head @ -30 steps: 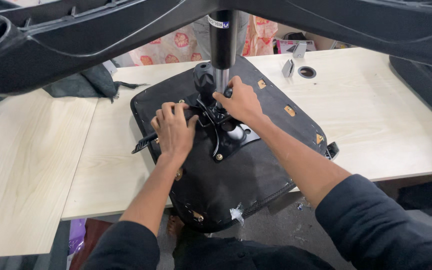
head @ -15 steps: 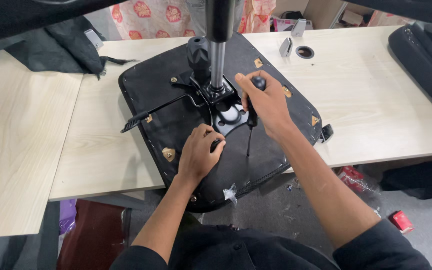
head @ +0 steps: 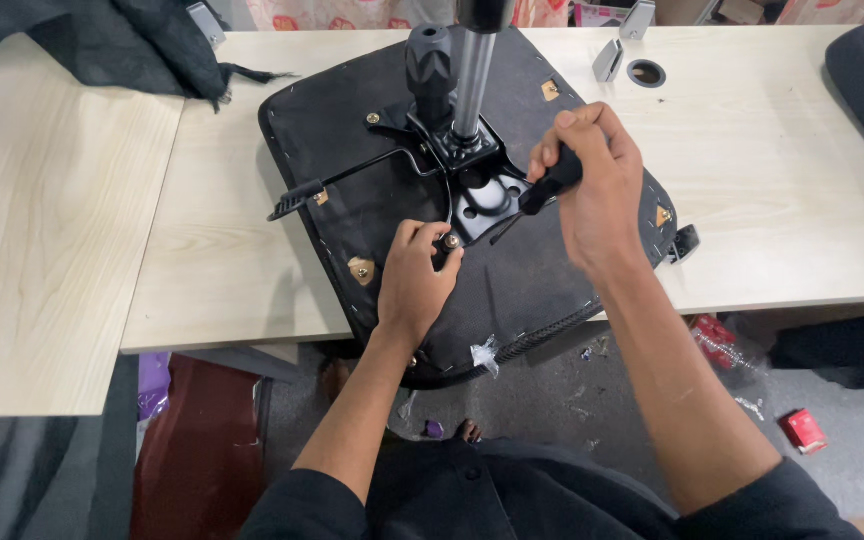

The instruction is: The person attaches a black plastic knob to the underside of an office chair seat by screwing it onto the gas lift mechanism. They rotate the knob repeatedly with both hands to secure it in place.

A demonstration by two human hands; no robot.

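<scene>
Left hand point(head: 414, 283) pinching a small bolt point(head: 449, 242) on black metal plate point(head: 482, 190), right hand point(head: 597, 185) gripping black-handled tool point(head: 550, 182), perhaps a screwdriver

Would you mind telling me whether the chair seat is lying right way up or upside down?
Upside down: the chair seat shows its underside, with the metal mechanism plate facing up.

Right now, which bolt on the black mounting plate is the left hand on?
The near-left corner bolt, nearest the person: the left hand pinches there. The far-left corner bolt, by the black knob, sits untouched.
</scene>
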